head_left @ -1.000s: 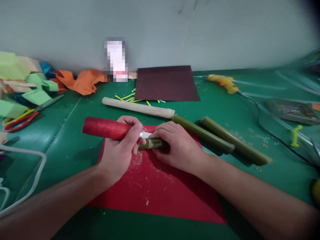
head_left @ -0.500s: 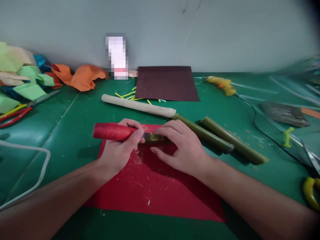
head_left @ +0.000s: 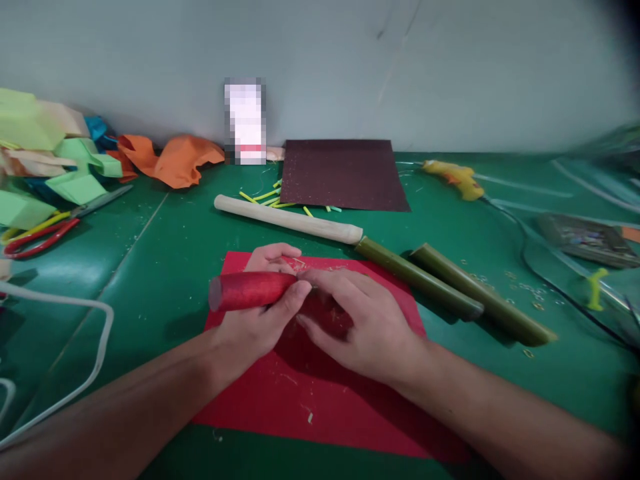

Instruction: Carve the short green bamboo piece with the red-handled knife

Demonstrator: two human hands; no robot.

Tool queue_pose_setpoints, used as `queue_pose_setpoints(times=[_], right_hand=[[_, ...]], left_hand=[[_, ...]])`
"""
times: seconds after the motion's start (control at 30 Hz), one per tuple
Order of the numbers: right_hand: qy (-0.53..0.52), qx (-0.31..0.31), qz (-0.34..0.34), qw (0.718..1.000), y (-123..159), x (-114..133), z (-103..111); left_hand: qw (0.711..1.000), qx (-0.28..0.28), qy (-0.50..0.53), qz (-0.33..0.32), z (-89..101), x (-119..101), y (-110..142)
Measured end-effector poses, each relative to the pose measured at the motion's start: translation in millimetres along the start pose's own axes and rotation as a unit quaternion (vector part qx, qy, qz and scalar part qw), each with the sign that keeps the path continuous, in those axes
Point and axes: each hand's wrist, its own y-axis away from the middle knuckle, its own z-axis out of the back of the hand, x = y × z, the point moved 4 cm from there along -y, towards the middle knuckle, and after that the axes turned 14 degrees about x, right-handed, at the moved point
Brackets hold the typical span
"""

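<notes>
Left hand [head_left: 256, 325] around red handle [head_left: 253, 291]

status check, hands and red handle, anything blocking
Left hand holds red cylindrical wooden handle. Right hand curled by its inner end. Area between hands dark, partly hidden.

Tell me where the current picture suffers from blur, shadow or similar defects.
Head view, middle: the right hand looks slightly smeared, while the red handle in the left hand is clearer; head view, below the hands: shadow darkens the red sheet; head view, back: coarse pixels mask a phone-like object; head view, top right: the corner falls black.
</notes>
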Motion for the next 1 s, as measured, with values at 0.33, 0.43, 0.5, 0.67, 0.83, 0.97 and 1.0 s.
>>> queue_pose_setpoints(times=[0.33,0.43,0.5,0.67,0.83,0.97,1.0], right_hand=[[0.013,-0.058,0.011,0.998,0.1,8.8,-4.4],[-0.048,-0.082,-0.094,0.991,0.4,-2.1,2.3],[-0.107,-0.137,-0.166,0.971,1.3,-12.0,10.1],[-0.248,-0.176,-0.206,0.930,-2.7,-25.8,18.0],[-0.304,-0.168,-0.220,0.912,-4.9,-28.7,18.5],[-0.362,-0.174,-0.243,0.883,-3.3,-32.6,17.1],[-0.373,-0.176,-0.245,0.878,-2.8,-33.8,16.9]], left_hand=[[0.993,0.101,-0.057,0.003,-6.8,-5.8,6.3],[0.990,0.115,-0.080,-0.028,2.4,-8.2,1.1],[0.979,0.114,-0.165,-0.042,10.1,-8.5,-2.8],[0.926,0.113,-0.353,-0.078,17.2,-9.5,-8.1],[0.914,0.144,-0.374,-0.062,12.0,-9.6,-8.8],[0.920,0.119,-0.370,-0.053,15.6,-4.4,-10.3],[0.916,0.117,-0.381,-0.055,16.5,-2.5,-10.8]])
